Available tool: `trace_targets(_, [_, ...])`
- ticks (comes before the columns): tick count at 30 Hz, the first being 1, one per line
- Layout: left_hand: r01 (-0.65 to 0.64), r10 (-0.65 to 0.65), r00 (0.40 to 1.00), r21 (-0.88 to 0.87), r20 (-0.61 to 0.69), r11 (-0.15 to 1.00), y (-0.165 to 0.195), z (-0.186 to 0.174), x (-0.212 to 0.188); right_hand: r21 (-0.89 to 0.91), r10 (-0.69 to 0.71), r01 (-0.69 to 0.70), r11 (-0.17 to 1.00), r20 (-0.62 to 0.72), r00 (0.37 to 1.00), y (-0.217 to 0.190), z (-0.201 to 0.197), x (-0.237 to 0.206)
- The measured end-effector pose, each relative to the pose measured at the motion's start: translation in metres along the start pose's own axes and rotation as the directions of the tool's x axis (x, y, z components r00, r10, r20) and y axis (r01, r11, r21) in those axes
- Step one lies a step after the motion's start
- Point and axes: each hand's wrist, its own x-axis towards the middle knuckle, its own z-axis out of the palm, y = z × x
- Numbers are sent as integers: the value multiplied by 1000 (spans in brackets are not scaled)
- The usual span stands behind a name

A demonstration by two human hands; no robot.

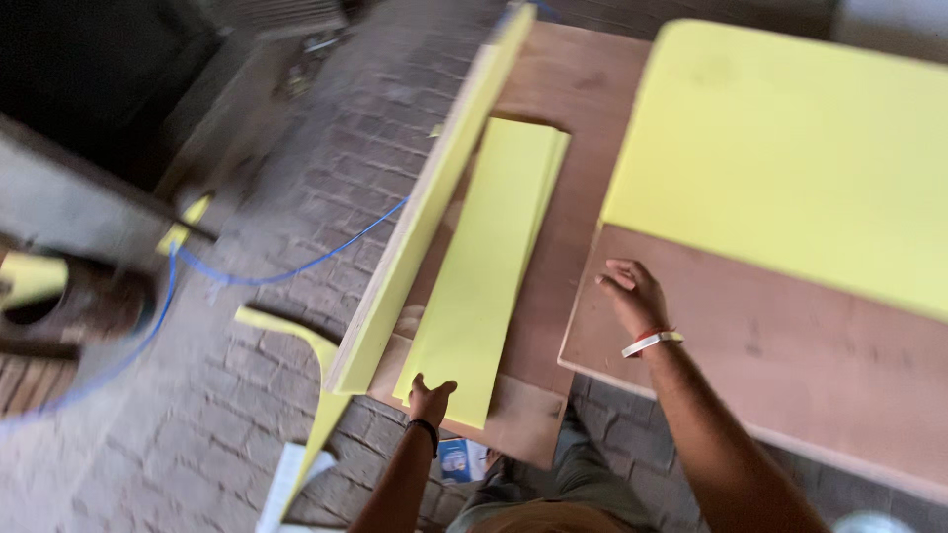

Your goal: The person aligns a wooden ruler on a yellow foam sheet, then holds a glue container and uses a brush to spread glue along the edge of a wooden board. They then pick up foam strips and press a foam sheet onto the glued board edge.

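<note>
Matt yellow laminate strips (489, 266) lie on smooth brown plywood board (573, 89); rough brick floor (326, 188).

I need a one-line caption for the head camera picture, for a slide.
Left hand on the near end of a yellow strip; right hand resting flat on a brown board.

I am working in a workshop: plywood boards (790, 345) and yellow laminate sheets (790, 148) are lying around me, offcuts (296, 331) and a blue cable (296, 266) trailing over the brick floor (197, 434).
</note>
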Motion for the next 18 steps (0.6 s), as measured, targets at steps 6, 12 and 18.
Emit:
trace_targets(6, [171,-67,842,-147,536,974,27,9,-41,210,255,-199,957,-288,923,8,-76,-155])
trace_targets(12, [-88,181,511,-159,840,983,89,89,-199,416,339,-77,906,-605,720,34,-197,-352])
trace_targets(18, [-348,83,167,-20,982,937,88,157,-405,575,550,-1,818,-783,292,62,-298,-589])
